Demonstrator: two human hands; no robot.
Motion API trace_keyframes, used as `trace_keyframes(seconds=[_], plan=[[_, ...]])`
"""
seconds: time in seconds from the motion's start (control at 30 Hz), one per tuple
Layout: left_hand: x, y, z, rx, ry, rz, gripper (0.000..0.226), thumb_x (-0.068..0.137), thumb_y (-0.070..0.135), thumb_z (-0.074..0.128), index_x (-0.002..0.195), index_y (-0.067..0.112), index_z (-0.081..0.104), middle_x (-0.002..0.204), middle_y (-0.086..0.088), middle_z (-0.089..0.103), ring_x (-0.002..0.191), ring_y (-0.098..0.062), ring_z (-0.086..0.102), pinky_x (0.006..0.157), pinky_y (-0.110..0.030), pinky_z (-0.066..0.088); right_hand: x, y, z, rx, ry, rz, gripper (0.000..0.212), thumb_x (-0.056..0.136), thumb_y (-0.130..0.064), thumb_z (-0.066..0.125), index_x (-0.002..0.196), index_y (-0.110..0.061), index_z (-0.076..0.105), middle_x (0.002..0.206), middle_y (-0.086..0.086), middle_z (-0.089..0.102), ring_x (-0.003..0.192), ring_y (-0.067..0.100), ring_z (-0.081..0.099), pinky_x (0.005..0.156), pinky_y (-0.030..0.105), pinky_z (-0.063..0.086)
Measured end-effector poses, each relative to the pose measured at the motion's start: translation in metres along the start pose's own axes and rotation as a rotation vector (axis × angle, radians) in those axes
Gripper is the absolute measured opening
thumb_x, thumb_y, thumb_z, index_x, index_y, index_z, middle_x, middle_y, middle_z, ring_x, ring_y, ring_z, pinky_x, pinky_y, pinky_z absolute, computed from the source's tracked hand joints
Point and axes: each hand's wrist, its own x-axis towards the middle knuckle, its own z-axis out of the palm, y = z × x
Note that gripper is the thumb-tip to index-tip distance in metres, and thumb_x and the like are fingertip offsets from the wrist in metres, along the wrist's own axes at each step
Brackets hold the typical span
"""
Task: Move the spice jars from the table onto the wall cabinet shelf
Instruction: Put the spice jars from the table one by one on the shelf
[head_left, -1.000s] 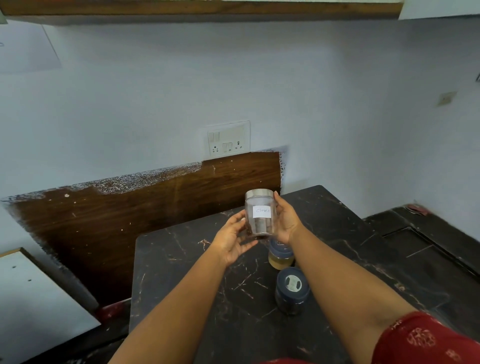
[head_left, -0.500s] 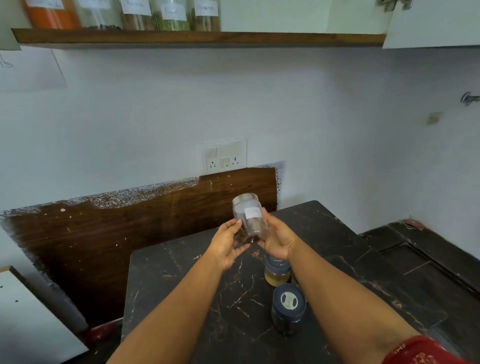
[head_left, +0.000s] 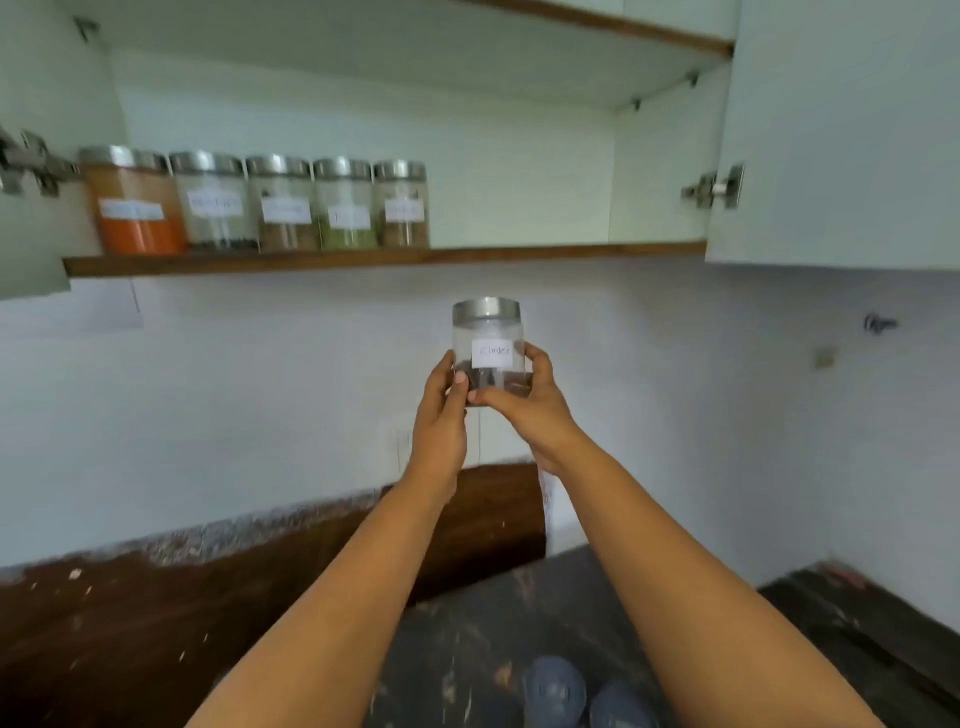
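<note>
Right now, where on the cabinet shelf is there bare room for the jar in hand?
The shelf is bare from the rightmost of the five jars across to the cabinet's right wall. The left end is crowded: the five jars stand side by side in a row. The held jar, gripped by the left hand and right hand, is below that bare stretch.

Five labelled jars (head_left: 283, 202) line the wooden shelf (head_left: 519, 254)'s left half.

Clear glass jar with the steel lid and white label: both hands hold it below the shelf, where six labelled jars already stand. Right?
Not quite. The head view shows five jars on the wooden shelf, not six. Left hand and right hand do hold the clear glass jar below it.
</note>
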Motion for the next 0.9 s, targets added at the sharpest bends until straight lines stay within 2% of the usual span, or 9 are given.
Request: trace_keyframes(seconds=[0.17, 0.23, 0.3, 0.37, 0.43, 0.5, 0.57, 0.73, 0.9], plan=[[0.087, 0.086, 0.009, 0.234, -0.098, 0.411, 0.047, 0.104, 0.025, 0.041, 0.150, 0.021, 0.032, 0.144, 0.008, 0.044, 0.130, -0.003, 0.042, 0.099, -0.007, 0.038, 0.068, -0.099, -0.023, -0.059, 0.002, -0.298, 0.104, 0.055, -0.038, 0.089, 0.140, -0.041, 0.029, 0.114, -0.015, 0.060, 0.104, 0.002, 0.061, 0.086, 0.023, 0.051], [0.121, 0.113, 0.005, 0.454, -0.148, 0.551, 0.048, 0.104, 0.025, 0.038, 0.151, 0.018, 0.030, 0.151, 0.000, 0.041, 0.137, -0.011, 0.038, 0.111, -0.025, 0.037, 0.099, -0.123, -0.029, -0.072, -0.020, -0.323, 0.108, 0.052, -0.041, 0.090, 0.141, -0.040, 0.029, 0.117, -0.010, 0.061, 0.106, 0.004, 0.063, 0.088, 0.026, 0.052], [0.152, 0.129, -0.005, 0.835, -0.096, 0.621, 0.047, 0.104, 0.032, 0.035, 0.149, 0.019, 0.035, 0.148, -0.004, 0.046, 0.137, -0.021, 0.039, 0.113, -0.042, 0.034, 0.127, -0.137, -0.032, -0.139, 0.000, -0.322, 0.109, 0.054, -0.044, 0.089, 0.143, -0.037, 0.027, 0.118, -0.010, 0.059, 0.106, 0.006, 0.061, 0.085, 0.025, 0.051], [0.178, 0.130, -0.024, 1.249, 0.099, 0.617, 0.042, 0.103, 0.034, 0.035, 0.140, 0.018, 0.045, 0.138, -0.008, 0.053, 0.128, -0.029, 0.044, 0.106, -0.042, 0.036, 0.154, -0.140, -0.034, -0.241, 0.062, -0.291, 0.108, 0.061, -0.047, 0.087, 0.146, -0.031, 0.022, 0.118, -0.006, 0.056, 0.109, 0.014, 0.059, 0.083, 0.026, 0.047], [0.192, 0.123, -0.045, 1.447, 0.299, 0.499, 0.039, 0.101, 0.033, 0.034, 0.127, 0.012, 0.053, 0.124, -0.012, 0.059, 0.114, -0.032, 0.050, 0.093, -0.040, 0.040, 0.183, -0.134, -0.036, -0.404, 0.074, -0.228, 0.109, 0.067, -0.046, 0.084, 0.149, -0.020, 0.016, 0.128, 0.004, 0.054, 0.118, 0.024, 0.055, 0.092, 0.032, 0.046], [0.203, 0.113, -0.054, 1.493, 0.370, 0.365, 0.039, 0.101, 0.036, 0.030, 0.119, 0.010, 0.053, 0.117, -0.014, 0.060, 0.109, -0.032, 0.052, 0.085, -0.040, 0.042, 0.210, -0.126, -0.033, -0.600, 0.010, -0.133, 0.109, 0.069, -0.043, 0.085, 0.148, -0.012, 0.016, 0.139, 0.010, 0.049, 0.125, 0.029, 0.050, 0.100, 0.036, 0.043], [0.212, 0.108, -0.054, 1.550, 0.364, 0.325, 0.040, 0.101, 0.036, 0.028, 0.121, 0.010, 0.050, 0.119, -0.013, 0.057, 0.111, -0.031, 0.050, 0.087, -0.041, 0.042, 0.233, -0.124, -0.027, -0.663, -0.048, -0.033, 0.106, 0.068, -0.037, 0.086, 0.145, -0.008, 0.019, 0.141, 0.012, 0.046, 0.127, 0.030, 0.047, 0.102, 0.038, 0.041], [0.211, 0.106, -0.055, 1.557, 0.403, 0.430, 0.035, 0.100, 0.035, 0.030, 0.115, 0.010, 0.050, 0.111, -0.010, 0.059, 0.105, -0.028, 0.051, 0.089, -0.043, 0.040, 0.266, -0.129, -0.011, -0.710, -0.160, 0.073, 0.111, 0.071, -0.033, 0.085, 0.150, -0.006, 0.013, 0.153, 0.013, 0.030, 0.138, 0.033, 0.034, 0.107, 0.041, 0.034], [0.212, 0.106, -0.055, 1.580, 0.394, 0.420, 0.035, 0.100, 0.033, 0.029, 0.115, 0.010, 0.051, 0.109, -0.009, 0.062, 0.106, -0.028, 0.052, 0.091, -0.043, 0.039, 0.284, -0.124, -0.005, -0.816, -0.215, 0.091, 0.101, 0.072, -0.047, 0.081, 0.147, -0.005, 0.028, 0.149, 0.013, 0.037, 0.133, 0.032, 0.041, 0.104, 0.039, 0.037]])
